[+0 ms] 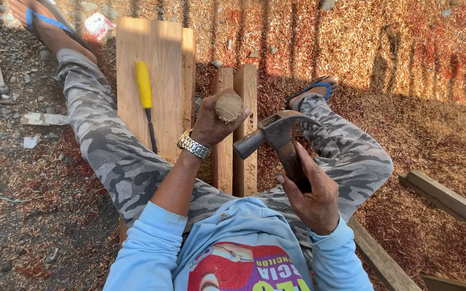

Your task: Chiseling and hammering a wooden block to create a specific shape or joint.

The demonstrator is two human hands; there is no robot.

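A wide pale wooden board (157,81) lies at eleven o'clock, running toward the top edge. On it rests a yellow-handled chisel with a thin dark shank (146,102), handle toward twelve o'clock. Reddish-brown wood shavings (405,64) carpet the ground from one to five o'clock, striped with shadow. Grey gravel and dark soil (17,178) fill nine o'clock, with a small flat offcut of pale wood (44,119) among the stones. A crumpled white and pink wrapper (99,25) sits near eleven o'clock. Two weathered timber battens (449,200) lie at four o'clock.

Sunlit sawdust ground (405,64), grey gravel (22,178) alongside.
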